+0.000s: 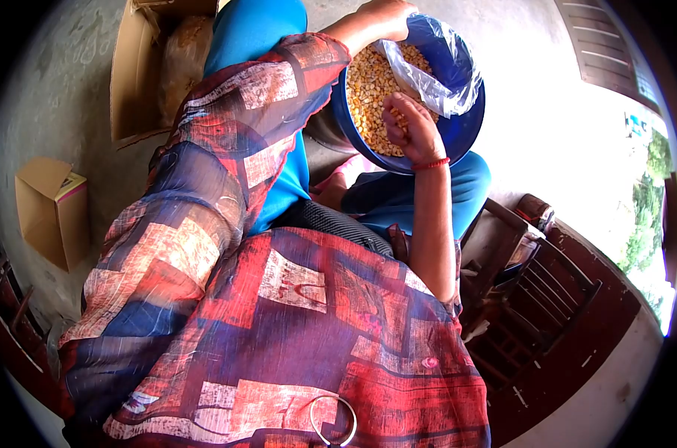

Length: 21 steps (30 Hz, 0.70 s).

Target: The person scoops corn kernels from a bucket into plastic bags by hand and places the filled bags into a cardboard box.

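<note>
A blue bucket (471,133) tilts between the person's legs, with yellow-orange corn kernels (368,93) inside. Clear plastic (435,93) lies bunched across the bucket's right part. At the top, my left hand (387,19) is closed at the far rim beside the plastic; its fingertips are partly hidden. Over the corn is my right hand (413,131), with a red bracelet at the wrist. Its fingers are curled inward, and kernels show between the fingers and palm.
An open cardboard box (125,82) holding a plastic-wrapped bundle (185,63) stands at upper left. A smaller carton (51,213) is on the floor at left. To the lower right is a dark wooden chair (551,287). Blue-clad legs (458,190) flank the bucket.
</note>
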Each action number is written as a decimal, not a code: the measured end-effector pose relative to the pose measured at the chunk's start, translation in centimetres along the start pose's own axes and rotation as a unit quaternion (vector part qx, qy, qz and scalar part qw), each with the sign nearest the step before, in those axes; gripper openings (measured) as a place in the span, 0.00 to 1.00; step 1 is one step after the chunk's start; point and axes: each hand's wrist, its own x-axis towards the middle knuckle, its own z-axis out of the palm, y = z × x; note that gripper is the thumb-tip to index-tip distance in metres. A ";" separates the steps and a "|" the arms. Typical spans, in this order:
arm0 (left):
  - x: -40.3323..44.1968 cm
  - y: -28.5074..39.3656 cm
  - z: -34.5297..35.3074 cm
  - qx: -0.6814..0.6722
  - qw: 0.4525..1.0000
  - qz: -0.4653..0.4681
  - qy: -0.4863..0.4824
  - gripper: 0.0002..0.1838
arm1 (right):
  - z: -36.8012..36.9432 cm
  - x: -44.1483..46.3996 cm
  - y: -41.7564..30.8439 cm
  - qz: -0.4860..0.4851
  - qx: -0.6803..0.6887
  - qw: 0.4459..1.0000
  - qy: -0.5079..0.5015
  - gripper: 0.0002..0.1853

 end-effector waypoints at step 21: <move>0.2 0.3 0.0 0.011 1.000 -0.016 -0.001 0.17 | 1.0 0.6 1.3 0.005 -0.269 0.963 -0.027 0.13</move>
